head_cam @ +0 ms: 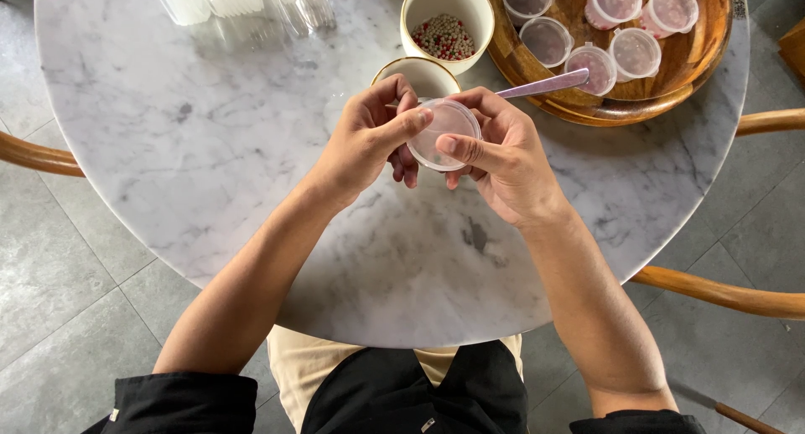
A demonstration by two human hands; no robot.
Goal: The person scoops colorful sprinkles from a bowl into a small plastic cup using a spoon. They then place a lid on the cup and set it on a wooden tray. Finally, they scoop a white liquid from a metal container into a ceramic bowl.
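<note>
Both of my hands hold one small clear plastic cup with a lid (447, 124) above the round marble table (210, 149). My left hand (369, 136) grips its left side, thumb pressing on the lid's rim. My right hand (503, 153) cups the right side, thumb on the lid, and a metal spoon (545, 84) is tucked in its fingers, handle pointing right. Just behind the hands stands a cream bowl (419, 72), its contents hidden. Farther back is a second cream bowl with red and white small beads (444, 36).
A round wooden tray (696, 61) at the back right carries several lidded small cups (635, 52). Stacks of clear plastic cups and lids (243, 0) lie at the back left. Wooden chair arms (721, 291) curve around the table's edge over a grey tile floor.
</note>
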